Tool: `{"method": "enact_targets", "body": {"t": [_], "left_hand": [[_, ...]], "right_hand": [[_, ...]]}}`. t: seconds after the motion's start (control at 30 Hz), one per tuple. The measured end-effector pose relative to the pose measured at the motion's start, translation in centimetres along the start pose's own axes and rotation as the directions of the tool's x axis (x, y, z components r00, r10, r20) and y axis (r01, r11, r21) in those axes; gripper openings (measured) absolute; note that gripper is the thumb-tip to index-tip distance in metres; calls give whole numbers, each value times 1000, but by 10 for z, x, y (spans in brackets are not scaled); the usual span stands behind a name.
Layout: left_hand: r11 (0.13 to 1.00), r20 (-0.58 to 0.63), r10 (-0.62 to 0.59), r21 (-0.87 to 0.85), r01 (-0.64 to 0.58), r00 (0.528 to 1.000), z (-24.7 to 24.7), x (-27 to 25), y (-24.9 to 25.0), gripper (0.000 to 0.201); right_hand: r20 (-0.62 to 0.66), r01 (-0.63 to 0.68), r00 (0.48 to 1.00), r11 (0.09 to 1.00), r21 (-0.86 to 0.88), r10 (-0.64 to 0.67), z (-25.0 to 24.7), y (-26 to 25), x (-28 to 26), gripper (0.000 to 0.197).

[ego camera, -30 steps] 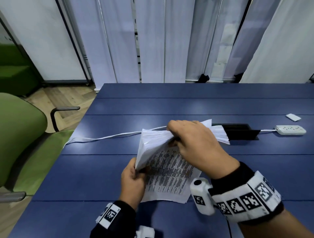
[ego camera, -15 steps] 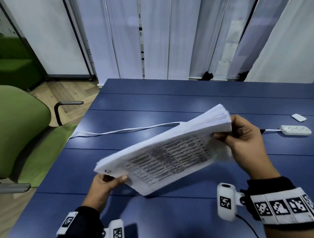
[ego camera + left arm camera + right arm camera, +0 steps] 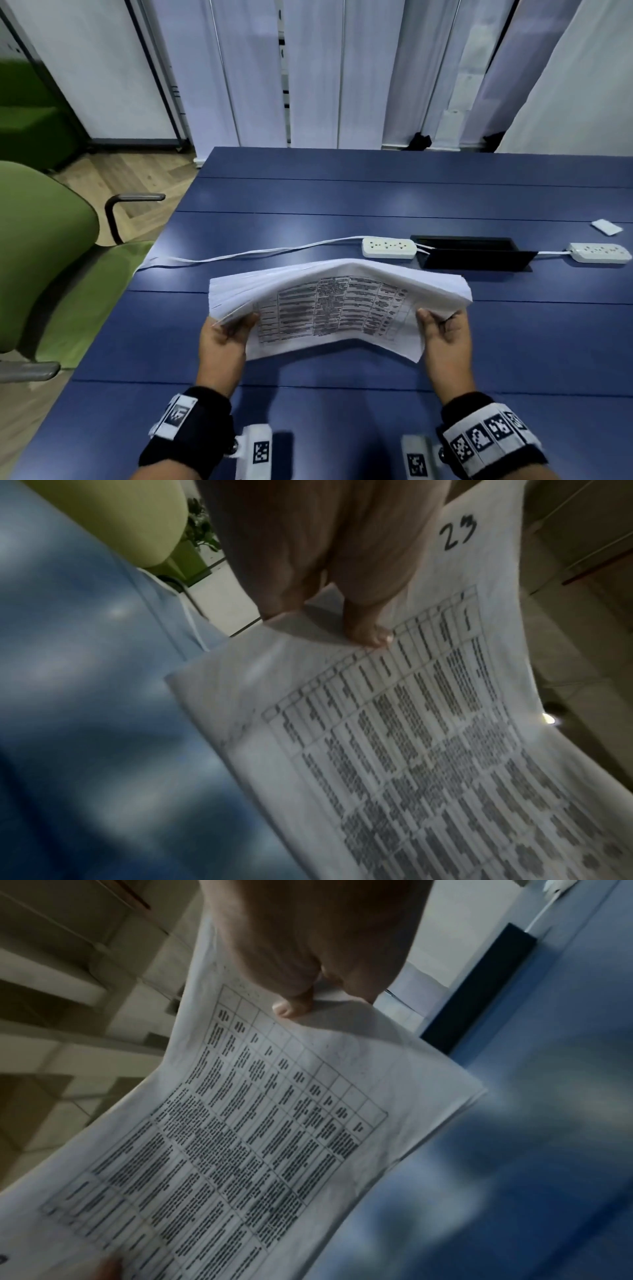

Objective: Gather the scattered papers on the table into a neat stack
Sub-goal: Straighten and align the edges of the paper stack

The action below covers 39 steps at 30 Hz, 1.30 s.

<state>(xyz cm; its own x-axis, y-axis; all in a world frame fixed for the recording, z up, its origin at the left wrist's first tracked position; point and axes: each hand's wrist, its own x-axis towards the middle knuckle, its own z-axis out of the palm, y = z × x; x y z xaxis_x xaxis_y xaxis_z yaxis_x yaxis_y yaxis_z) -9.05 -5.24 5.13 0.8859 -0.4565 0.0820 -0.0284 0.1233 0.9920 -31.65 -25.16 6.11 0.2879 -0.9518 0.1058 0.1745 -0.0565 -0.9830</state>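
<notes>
A thick stack of white papers (image 3: 339, 301) with a printed table on the near sheet hangs in the air above the blue table (image 3: 342, 192), bowed upward in the middle. My left hand (image 3: 227, 334) grips its left end and my right hand (image 3: 442, 325) grips its right end, thumbs on the printed face. In the left wrist view the thumb presses the papers (image 3: 411, 737) near a handwritten "23". The right wrist view has the thumb pinching the papers (image 3: 257, 1123) at the table's top corner. No loose sheets lie on the table.
Two white power strips (image 3: 388, 247) (image 3: 599, 253) with a white cord (image 3: 239, 255) lie beyond the stack, either side of a black cable box (image 3: 472, 251). A small white card (image 3: 606, 227) sits far right. A green chair (image 3: 44, 253) stands left of the table.
The stack, held folded and on edge a second ago, has been turned to lie wide between both hands. My right hand moved from the stack's top to its right end.
</notes>
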Motion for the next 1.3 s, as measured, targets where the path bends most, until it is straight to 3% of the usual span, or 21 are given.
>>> {"method": "enact_targets", "body": {"t": [0.13,0.23,0.4,0.5,0.6,0.67,0.73,0.83,0.93,1.07,1.17,1.3], "left_hand": [[987,42,-161,22,161,986,-8,-12,-27,43],[978,88,-205,-17,207,975,-9,-18,-31,61],[972,140,-222,-42,230,965,-8,-18,-20,71],[972,147,-227,-26,233,963,-10,-18,-23,60],[969,155,-227,-63,239,961,-11,-17,-21,52],[973,166,-215,-46,225,962,-11,-17,-20,60],[973,157,-217,-46,226,963,-10,-18,-19,54],[973,141,-211,-62,222,967,-12,-19,-23,56],[977,148,-207,-21,212,967,-14,-20,-24,52],[979,165,-193,-27,200,967,-16,-19,-25,52],[979,174,-193,-33,201,966,-17,-19,-23,52],[978,171,-198,-31,206,965,-17,-18,-27,46]], "right_hand": [[93,-99,989,982,-162,115,-17,26,-17,37],[79,-142,982,950,-277,170,-21,36,-28,56],[12,-118,992,973,-199,123,-18,35,-31,65],[-3,-95,995,985,-144,95,-18,33,-28,62],[73,-144,986,987,-71,149,-22,29,-20,53],[96,-131,986,989,-66,137,-28,30,-15,64],[133,-138,980,986,-94,150,-30,30,-12,74],[202,-182,959,978,-97,199,-28,31,-9,71],[154,-157,971,976,-153,181,-31,34,-1,88],[244,-224,934,959,-172,262,-30,32,9,68],[242,-186,945,969,-163,222,-32,30,16,76],[213,-221,946,968,-123,243,-26,28,19,54]]}}
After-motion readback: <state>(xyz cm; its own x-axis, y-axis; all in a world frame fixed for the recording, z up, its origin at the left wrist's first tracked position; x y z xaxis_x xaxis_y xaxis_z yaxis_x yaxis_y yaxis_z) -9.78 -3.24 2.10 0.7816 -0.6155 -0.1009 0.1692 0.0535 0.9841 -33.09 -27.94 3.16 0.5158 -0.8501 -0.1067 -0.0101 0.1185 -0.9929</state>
